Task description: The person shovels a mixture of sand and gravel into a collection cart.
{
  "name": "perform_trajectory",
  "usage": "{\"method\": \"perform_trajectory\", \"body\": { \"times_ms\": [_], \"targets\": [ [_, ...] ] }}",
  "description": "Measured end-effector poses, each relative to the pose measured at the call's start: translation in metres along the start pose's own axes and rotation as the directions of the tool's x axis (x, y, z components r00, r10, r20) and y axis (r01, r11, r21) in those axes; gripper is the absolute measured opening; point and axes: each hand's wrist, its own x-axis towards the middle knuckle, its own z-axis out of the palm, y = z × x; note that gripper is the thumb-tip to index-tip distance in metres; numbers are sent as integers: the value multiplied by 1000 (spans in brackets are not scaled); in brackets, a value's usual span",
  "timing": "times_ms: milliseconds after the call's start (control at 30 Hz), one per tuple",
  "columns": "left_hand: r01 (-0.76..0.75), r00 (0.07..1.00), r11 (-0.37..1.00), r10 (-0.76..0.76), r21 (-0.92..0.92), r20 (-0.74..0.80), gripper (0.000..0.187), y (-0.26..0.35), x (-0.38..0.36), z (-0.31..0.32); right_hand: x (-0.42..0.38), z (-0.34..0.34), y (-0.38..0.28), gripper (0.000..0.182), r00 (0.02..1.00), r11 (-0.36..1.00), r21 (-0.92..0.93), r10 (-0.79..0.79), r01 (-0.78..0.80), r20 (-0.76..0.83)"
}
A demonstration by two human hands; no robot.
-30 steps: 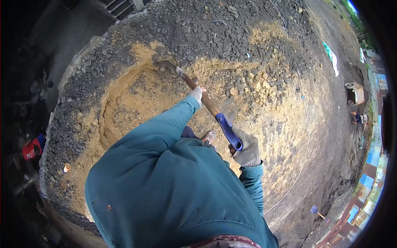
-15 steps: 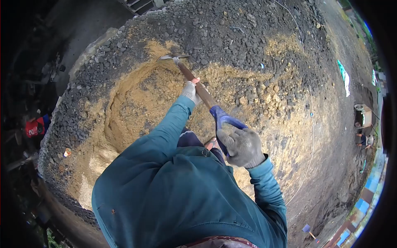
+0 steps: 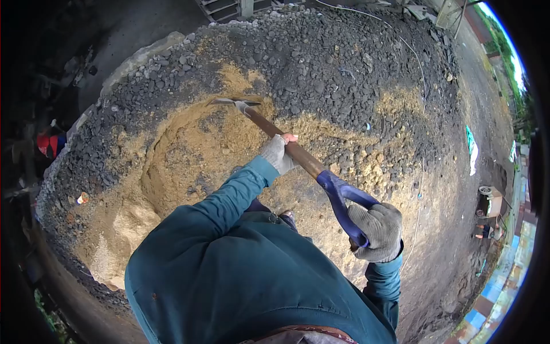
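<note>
Now your right hand [image 3: 378,231] has drawn the shovel's blue handle [image 3: 342,200] back toward you, both grips closed on it, left hand [image 3: 277,153] mid-shaft, leaving the blade [image 3: 229,102] at the sand hollow's [image 3: 189,155] far rim against the gravel [image 3: 321,57].

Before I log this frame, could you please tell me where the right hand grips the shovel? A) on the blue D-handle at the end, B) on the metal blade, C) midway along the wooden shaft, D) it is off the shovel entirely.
A: the gloved right hand wraps the blue D-handle of the shovel, while the left hand holds the wooden shaft.
</note>
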Motion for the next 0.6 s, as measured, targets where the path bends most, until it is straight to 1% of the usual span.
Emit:
{"method": "perform_trajectory", "body": {
  "times_ms": [67,100,167,233,267,300,367,400,433,467,500,533,567,600],
  "targets": [
    [-96,993,995,97,-17,65,19,19,-1,8,12,1,-5,76,997,997,-31,-69,70,39],
    [-182,983,983,182,32,3,17,33,8,8,26,6,-14,71,985,998,-51,29,-21,168],
    [-317,936,937,334,148,-114,12,66,43,-7,44,63,6,65,991,998,33,-55,51,123],
    [-309,874,830,440,464,-207,10,113,137,-72,58,101,8,64,968,999,-28,28,-22,249],
    [-235,854,800,442,552,-276,11,138,131,-62,58,108,4,65,939,997,-55,75,-60,336],
    [-135,827,766,437,629,-354,12,149,120,-59,52,118,0,68,958,999,18,40,-48,284],
    [20,773,715,432,699,-465,17,140,129,-77,34,127,-11,71,952,1000,-5,17,-16,307],
    [81,742,686,444,724,-503,22,139,140,-82,24,129,-12,71,899,998,-15,65,-65,433],
    [34,722,652,508,757,-470,24,130,155,-96,12,128,-14,72,826,993,-31,109,-110,553],
    [-13,695,613,573,790,-434,25,118,172,-119,3,126,-21,68,859,996,-15,82,-86,505],
    [-49,663,570,632,820,-400,27,104,174,-135,-5,123,-25,67,856,997,-30,80,-75,510],
    [-64,749,654,531,754,-397,32,96,141,-127,-15,121,-27,66,854,997,-43,78,-65,514],
    [-29,750,698,488,715,-446,31,88,118,-124,-23,118,-28,65,855,997,-58,77,-54,513],
    [2,749,741,443,672,-492,31,78,100,-122,-29,113,-29,61,837,994,-105,66,-10,543]
  ]
}}
